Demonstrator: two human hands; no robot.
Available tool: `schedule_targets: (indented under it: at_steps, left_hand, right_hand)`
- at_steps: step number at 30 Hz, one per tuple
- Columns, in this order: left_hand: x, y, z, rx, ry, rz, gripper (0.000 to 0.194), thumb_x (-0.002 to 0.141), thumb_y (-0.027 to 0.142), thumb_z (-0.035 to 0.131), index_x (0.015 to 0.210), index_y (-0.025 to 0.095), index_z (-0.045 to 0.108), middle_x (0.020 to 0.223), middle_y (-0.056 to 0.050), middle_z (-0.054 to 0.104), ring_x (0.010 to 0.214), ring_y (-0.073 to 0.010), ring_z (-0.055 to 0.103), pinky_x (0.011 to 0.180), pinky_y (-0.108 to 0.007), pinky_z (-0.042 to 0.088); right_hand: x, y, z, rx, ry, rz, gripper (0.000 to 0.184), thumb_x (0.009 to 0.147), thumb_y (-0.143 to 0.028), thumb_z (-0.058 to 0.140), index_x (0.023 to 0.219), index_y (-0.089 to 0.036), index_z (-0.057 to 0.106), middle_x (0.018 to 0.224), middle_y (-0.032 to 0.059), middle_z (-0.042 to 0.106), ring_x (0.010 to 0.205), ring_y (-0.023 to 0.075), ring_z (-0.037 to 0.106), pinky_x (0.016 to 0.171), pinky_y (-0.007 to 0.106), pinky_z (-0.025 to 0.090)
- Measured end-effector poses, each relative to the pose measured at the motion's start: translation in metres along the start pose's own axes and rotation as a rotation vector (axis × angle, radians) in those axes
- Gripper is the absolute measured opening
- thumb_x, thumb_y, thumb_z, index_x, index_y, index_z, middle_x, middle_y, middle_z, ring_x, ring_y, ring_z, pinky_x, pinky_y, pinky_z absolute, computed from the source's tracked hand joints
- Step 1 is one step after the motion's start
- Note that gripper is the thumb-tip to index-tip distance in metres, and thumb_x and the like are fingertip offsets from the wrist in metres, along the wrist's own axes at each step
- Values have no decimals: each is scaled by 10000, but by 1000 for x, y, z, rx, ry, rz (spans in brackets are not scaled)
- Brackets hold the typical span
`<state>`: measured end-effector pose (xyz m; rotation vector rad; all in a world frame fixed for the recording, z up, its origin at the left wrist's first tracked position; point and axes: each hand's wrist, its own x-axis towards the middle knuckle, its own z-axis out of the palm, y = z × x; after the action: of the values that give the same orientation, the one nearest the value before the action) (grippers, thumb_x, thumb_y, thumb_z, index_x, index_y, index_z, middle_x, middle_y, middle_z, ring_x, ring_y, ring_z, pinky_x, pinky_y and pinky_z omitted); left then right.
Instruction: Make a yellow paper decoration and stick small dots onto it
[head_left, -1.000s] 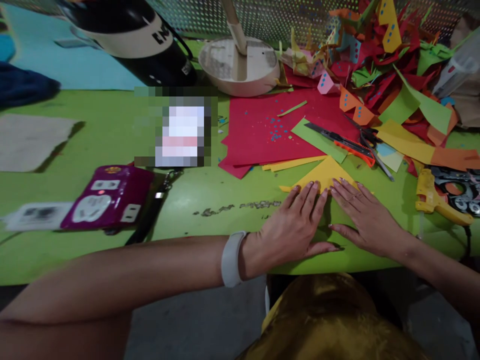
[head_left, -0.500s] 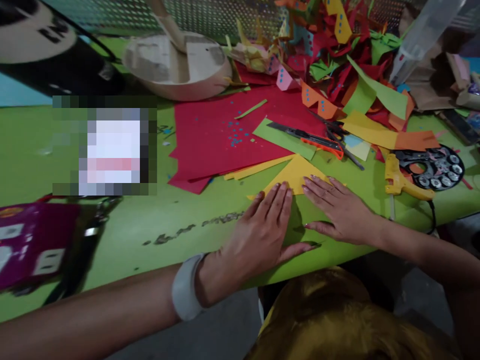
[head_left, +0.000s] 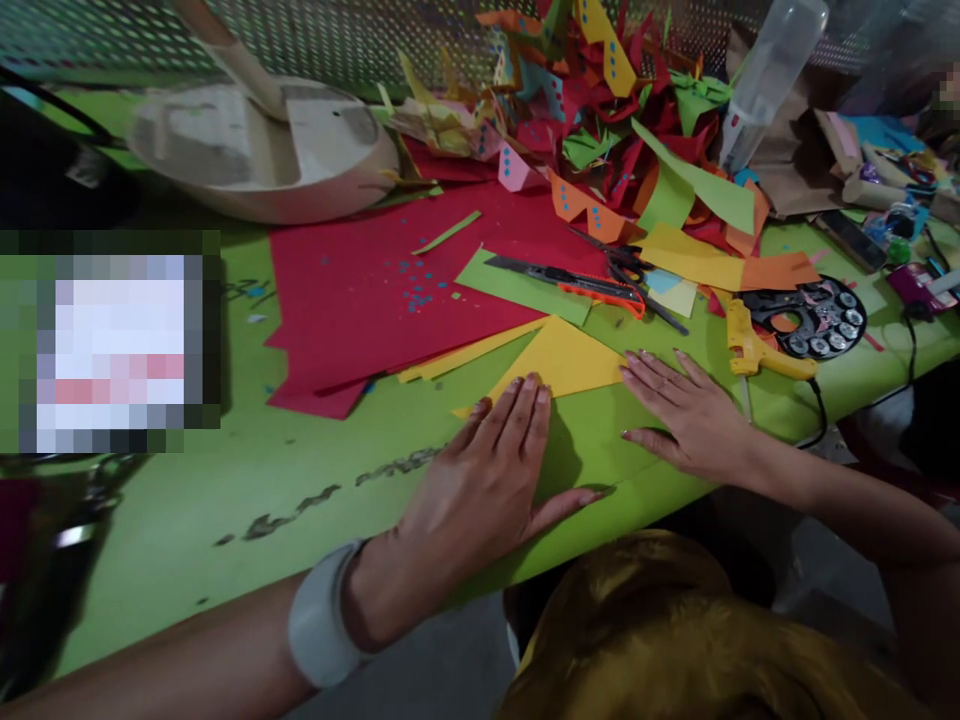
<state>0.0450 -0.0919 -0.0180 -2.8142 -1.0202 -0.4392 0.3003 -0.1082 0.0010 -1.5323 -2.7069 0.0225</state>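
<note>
My left hand [head_left: 484,478] lies flat, fingers stretched out, on a green sheet of paper [head_left: 592,445] at the near edge of the green table [head_left: 225,500]. A white band sits on that wrist. My right hand [head_left: 686,415] presses flat on the same sheet a little to the right, fingers spread. The fingertips of both hands reach the edge of a yellow paper triangle [head_left: 566,360] lying just beyond. Neither hand holds anything.
Red paper sheets [head_left: 375,300] lie behind the hands. A utility knife [head_left: 570,280] and scissors [head_left: 637,275] rest on a green scrap. A yellow glue gun [head_left: 757,345] and black tape dispenser [head_left: 814,320] lie right. Coloured paper pieces [head_left: 622,120] pile at the back, beside a white lamp base [head_left: 262,150].
The view has swung to the right, so everything has shifted left in the picture. My hands have drawn slightly apart across the green sheet, still flat on it.
</note>
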Motion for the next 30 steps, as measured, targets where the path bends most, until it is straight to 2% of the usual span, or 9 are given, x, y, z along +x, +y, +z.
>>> schedule_targets:
  at_steps: [6, 9, 12, 15, 18, 21, 25, 30]
  left_hand:
    - [-1, 0, 3, -21, 18, 20, 979, 902, 715, 337, 1446, -99, 345, 1406, -357, 480, 1309, -447, 488, 1028, -550, 433]
    - [-2, 0, 6, -41, 25, 3, 969, 902, 712, 341, 1480, -65, 309, 1418, -344, 477, 1319, -445, 478, 1035, -558, 423]
    - [-3, -1, 8, -67, 37, -10, 975, 897, 716, 350, 1517, -29, 250, 1431, -327, 473, 1322, -439, 477, 1036, -561, 424]
    - [-4, -3, 7, -62, 46, 9, 979, 906, 710, 330, 1534, -26, 188, 1421, -334, 479, 1307, -437, 495, 1016, -563, 441]
    - [-2, -4, 4, -25, 30, 40, 960, 926, 684, 310, 1536, -40, 151, 1397, -340, 502, 1287, -439, 516, 992, -557, 461]
    - [0, -4, 0, 4, 18, 48, 924, 941, 654, 314, 1527, -45, 173, 1379, -338, 523, 1268, -434, 538, 980, -546, 474]
    - [0, -3, -2, 6, 1, 50, 902, 942, 648, 328, 1501, -54, 240, 1384, -344, 514, 1275, -429, 534, 985, -541, 472]
    - [-1, -1, -1, 3, -17, 1, 903, 928, 679, 324, 1479, -37, 306, 1402, -327, 506, 1305, -406, 512, 1026, -519, 450]
  right_hand:
    - [-16, 7, -3, -29, 14, 102, 596, 1017, -467, 310, 1482, -102, 387, 1528, 134, 410, 1439, 251, 367, 1185, 536, 287]
    - [-12, 2, -11, -32, 82, 141, 577, 1017, -437, 332, 1466, -85, 415, 1512, 163, 430, 1434, 261, 377, 1190, 528, 285]
    - [6, -13, -13, -4, 129, 53, 574, 1008, -428, 372, 1458, -75, 426, 1528, 170, 406, 1450, 250, 348, 1206, 484, 264]
    - [30, -32, -8, 37, 78, -78, 610, 1000, -461, 377, 1462, -65, 418, 1556, 160, 361, 1467, 243, 312, 1218, 436, 250]
    - [44, -43, 1, 40, 15, -113, 722, 988, -562, 323, 1470, -29, 389, 1562, 173, 344, 1469, 249, 305, 1220, 428, 248]
    - [44, -43, 6, 30, -3, -118, 777, 972, -617, 291, 1474, -31, 377, 1561, 168, 349, 1470, 246, 302, 1220, 443, 244]
    - [36, -37, 5, 15, 22, -96, 716, 989, -595, 256, 1460, -81, 418, 1553, 138, 371, 1466, 236, 313, 1224, 478, 221]
    - [21, -25, 1, 1, 35, -65, 677, 1007, -544, 258, 1458, -64, 413, 1541, 143, 378, 1442, 235, 363, 1196, 494, 285]
